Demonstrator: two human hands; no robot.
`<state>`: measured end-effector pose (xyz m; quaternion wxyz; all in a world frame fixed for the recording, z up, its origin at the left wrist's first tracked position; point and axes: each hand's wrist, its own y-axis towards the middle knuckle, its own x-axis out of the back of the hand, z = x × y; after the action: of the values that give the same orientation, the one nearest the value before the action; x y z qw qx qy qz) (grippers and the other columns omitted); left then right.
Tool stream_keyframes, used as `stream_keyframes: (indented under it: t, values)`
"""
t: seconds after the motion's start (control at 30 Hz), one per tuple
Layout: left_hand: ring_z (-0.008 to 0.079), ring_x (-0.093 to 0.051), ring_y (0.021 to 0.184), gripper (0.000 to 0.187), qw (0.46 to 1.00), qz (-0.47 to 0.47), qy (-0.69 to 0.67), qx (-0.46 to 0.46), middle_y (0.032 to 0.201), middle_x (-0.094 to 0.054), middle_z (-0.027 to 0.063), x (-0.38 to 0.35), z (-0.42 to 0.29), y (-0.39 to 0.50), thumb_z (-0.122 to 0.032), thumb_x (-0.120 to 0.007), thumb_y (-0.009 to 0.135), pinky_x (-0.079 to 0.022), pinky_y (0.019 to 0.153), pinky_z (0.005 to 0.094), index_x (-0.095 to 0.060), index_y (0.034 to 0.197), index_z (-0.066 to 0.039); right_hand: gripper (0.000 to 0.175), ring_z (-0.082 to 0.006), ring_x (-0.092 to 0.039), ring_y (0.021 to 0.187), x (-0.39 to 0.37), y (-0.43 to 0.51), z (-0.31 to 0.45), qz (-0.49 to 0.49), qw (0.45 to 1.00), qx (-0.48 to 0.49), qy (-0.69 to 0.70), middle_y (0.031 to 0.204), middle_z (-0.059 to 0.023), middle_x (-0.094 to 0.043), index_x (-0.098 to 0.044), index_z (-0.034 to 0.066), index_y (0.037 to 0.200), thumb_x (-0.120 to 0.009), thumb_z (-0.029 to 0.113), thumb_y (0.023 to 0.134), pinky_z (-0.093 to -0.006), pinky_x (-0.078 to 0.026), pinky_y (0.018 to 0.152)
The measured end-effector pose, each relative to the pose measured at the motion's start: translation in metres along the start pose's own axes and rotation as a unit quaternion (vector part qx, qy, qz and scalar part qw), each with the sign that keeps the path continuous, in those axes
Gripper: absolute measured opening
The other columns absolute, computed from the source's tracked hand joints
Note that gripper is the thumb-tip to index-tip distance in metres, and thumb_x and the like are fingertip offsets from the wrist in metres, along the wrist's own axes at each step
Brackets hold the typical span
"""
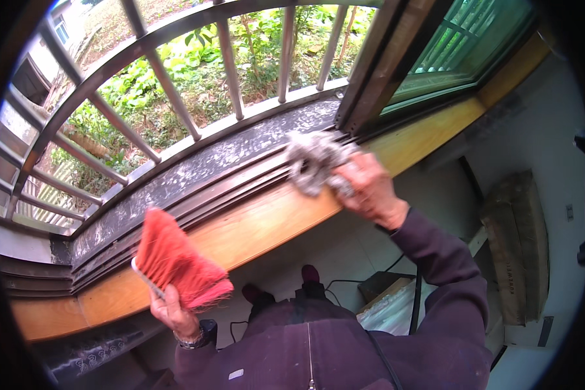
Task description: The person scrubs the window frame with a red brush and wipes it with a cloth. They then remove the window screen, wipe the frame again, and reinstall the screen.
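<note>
My left hand [176, 312] grips a brush with red bristles [178, 258], held up over the wooden windowsill [268, 226] with the bristles spread away from its pale back. In my right hand [370, 187] is a crumpled grey cloth [314, 158], blurred along its edges. The cloth lies over the dark sliding-window track [224, 195] and the inner edge of the sill, close to the upright window frame [370, 63]. Part of the track is hidden under the cloth and behind the brush.
Metal security bars [229, 68] curve outside the track, with green plants behind them. A glass window pane [458, 53] stands at the upper right. Below the sill are a long dark bag [514, 248], a box with plastic wrapping [395, 302] and loose cables on the floor.
</note>
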<state>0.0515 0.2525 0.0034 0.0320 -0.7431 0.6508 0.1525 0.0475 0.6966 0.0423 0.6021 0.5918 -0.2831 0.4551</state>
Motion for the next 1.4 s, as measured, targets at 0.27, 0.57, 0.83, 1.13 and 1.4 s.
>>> stream_keyframes:
  t: [0.27, 0.57, 0.83, 1.13, 1.4]
  values:
    - [0.0057, -0.055, 0.084, 0.044, 0.974, 0.139, 0.165, 0.076, 0.102, -0.063, -0.0012, -0.119, 0.002, -0.008, -0.015, -0.072, 0.096, -0.047, 0.08, 0.0219, -0.057, 0.133, 0.003, 0.035, -0.04, -0.063, 0.097, 0.046, -0.05, -0.232, -0.017, 0.943, -0.239, -0.233, 0.11, -0.0155, -0.063, -0.067, 0.0142, 0.114, -0.072, 0.025, 0.081, -0.0501, -0.055, 0.081]
    - [0.0065, -0.053, 0.077, 0.036, 0.925, 0.274, 0.264, 0.028, 0.092, -0.062, -0.0016, -0.167, -0.022, 0.01, -0.007, -0.072, 0.093, -0.047, 0.073, 0.0223, -0.06, 0.127, 0.001, 0.024, -0.0349, -0.059, 0.096, 0.009, -0.032, -0.18, -0.061, 0.955, -0.177, -0.23, 0.107, -0.0133, -0.061, -0.068, 0.013, 0.1, -0.071, 0.021, 0.077, -0.0476, -0.052, 0.075]
    - [0.0143, -0.058, 0.082, 0.036, 0.884, 0.338, 0.313, -0.075, 0.094, -0.064, 0.006, -0.176, -0.027, 0.04, 0.0, -0.074, 0.08, -0.048, 0.076, 0.0266, -0.068, 0.116, 0.002, 0.028, -0.0313, -0.058, 0.091, -0.016, -0.012, -0.029, -0.073, 0.993, -0.062, -0.072, 0.104, -0.0097, -0.061, -0.072, 0.0138, 0.101, -0.076, 0.024, 0.076, -0.0455, -0.051, 0.072]
    - [0.0056, -0.059, 0.084, 0.03, 0.926, 0.332, 0.136, 0.117, 0.098, -0.066, 0.0012, -0.168, -0.049, 0.058, -0.004, -0.069, 0.087, -0.048, 0.076, 0.0201, -0.059, 0.115, 0.0, 0.025, -0.0292, -0.059, 0.09, -0.026, -0.007, 0.014, -0.145, 0.982, 0.086, 0.089, 0.1, -0.0095, -0.06, -0.068, 0.0138, 0.098, -0.073, 0.025, 0.076, -0.0443, -0.049, 0.071]
    - [0.0069, -0.059, 0.071, 0.022, 0.854, 0.431, 0.291, -0.013, 0.083, -0.065, 0.0016, -0.217, -0.018, 0.063, 0.0, -0.071, 0.084, -0.048, 0.063, 0.0235, -0.067, 0.106, 0.002, 0.023, -0.0348, -0.062, 0.094, 0.003, -0.023, -0.097, -0.156, 0.971, -0.162, -0.081, 0.103, -0.0119, -0.064, -0.071, 0.0142, 0.103, -0.073, 0.024, 0.082, -0.0472, -0.052, 0.082]
